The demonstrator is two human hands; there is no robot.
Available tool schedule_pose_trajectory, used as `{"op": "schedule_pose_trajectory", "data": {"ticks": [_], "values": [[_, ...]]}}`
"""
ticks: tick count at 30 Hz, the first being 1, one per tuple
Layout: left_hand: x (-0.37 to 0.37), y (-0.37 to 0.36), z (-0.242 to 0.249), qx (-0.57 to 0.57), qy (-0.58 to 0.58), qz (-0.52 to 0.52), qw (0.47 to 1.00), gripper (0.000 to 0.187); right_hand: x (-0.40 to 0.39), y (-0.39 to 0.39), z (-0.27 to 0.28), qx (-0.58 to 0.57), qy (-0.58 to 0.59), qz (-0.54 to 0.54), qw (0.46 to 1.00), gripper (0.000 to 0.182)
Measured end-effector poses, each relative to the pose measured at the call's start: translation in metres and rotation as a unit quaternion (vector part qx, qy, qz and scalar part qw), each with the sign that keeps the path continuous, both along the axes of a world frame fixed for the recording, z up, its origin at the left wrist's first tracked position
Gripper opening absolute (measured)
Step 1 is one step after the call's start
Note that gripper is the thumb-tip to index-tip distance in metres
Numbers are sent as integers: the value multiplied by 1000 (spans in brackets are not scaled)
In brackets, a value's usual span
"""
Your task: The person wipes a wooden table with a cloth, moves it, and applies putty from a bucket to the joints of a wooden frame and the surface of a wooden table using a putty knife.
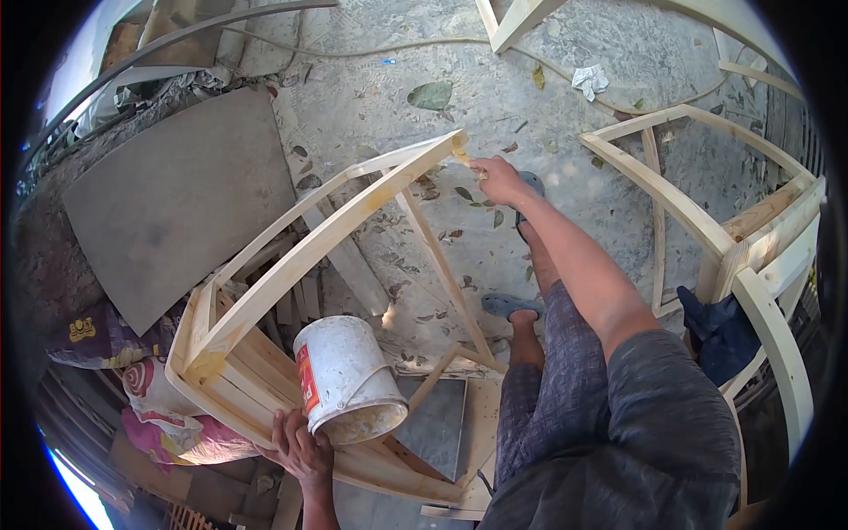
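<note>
My left hand (305,449) grips the lower rim of a white plastic bucket (349,367) with a red label. Its fingers also lie close to the curved rail of a pale wooden frame (331,231). The bucket is tilted, its mouth facing me, with yellowish residue inside. My right hand (500,181) is stretched forward, fingers closed round a small yellowish tool (460,152) held against the far end of the frame's upper beam. Its exact kind is hard to make out. Yellowish smears mark the beam and the frame's near-left corner.
Another wooden frame (662,181) stands at right, with dark cloth (717,334) on it. A grey board (181,199) leans at left above sacks (163,389). A hose (353,53), leaves and crumpled paper (590,81) lie on the concrete floor. Part of a further frame shows at the top.
</note>
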State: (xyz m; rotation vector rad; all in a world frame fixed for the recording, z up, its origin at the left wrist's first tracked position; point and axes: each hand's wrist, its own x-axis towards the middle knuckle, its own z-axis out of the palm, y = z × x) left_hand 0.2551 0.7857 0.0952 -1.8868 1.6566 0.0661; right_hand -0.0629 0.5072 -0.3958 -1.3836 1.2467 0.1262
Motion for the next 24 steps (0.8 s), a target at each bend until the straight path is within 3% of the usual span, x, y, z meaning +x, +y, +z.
{"op": "schedule_pose_trajectory", "data": {"ticks": [1, 4, 10, 13, 16, 19, 22, 24], "values": [[-1, 0, -1, 1, -5, -4, 1000, 10, -9, -17, 5, 14, 18, 42, 999, 51], [-1, 9, 2, 17, -4, 3, 1000, 13, -11, -31, -10, -43, -9, -27, 999, 50], [-2, 7, -1, 11, -1, 10, 1000, 10, -21, -28, -22, -17, -25, 103, 994, 48], [-1, 11, 0, 10, -3, 11, 1000, 7, -13, -37, -19, -16, -9, 0, 1000, 48], [2, 7, 0, 6, -2, 13, 1000, 7, -10, -25, -30, -10, -12, 89, 996, 46], [1, 10, 0, 6, 5, 19, 1000, 8, -22, -44, -22, -36, -4, 80, 996, 45], [-2, 7, 0, 4, 8, 20, 1000, 8, -6, -21, -49, -67, -61, 56, 994, 50], [-1, 4, 0, 3, 5, 0, 1000, 11, -6, -47, -7, 82, -27, 46, 995, 50]]}}
